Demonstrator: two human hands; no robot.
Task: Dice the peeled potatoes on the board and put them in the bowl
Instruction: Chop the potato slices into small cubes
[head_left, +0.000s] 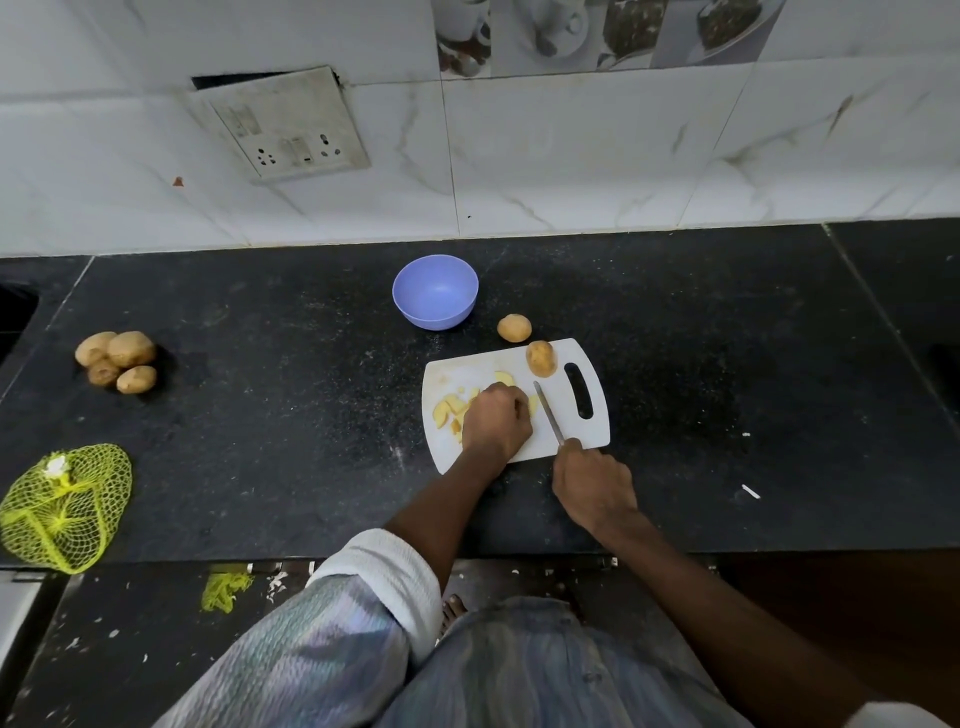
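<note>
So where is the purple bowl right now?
In the head view the purple bowl sits on the black counter near the wall, just beyond the white cutting board, with a whole potato close on its right.

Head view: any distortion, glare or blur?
Head view: wide-angle bend curves the counter edge and wall tiles; soft, even light with faint sheen on the bowl; cutting board nearly blown out white; potato pieces and corners slightly soft.

counter (701, 338) black | on it: board (592, 358), bowl (435, 292), potatoes (117, 361), net bag (65, 506)
</note>
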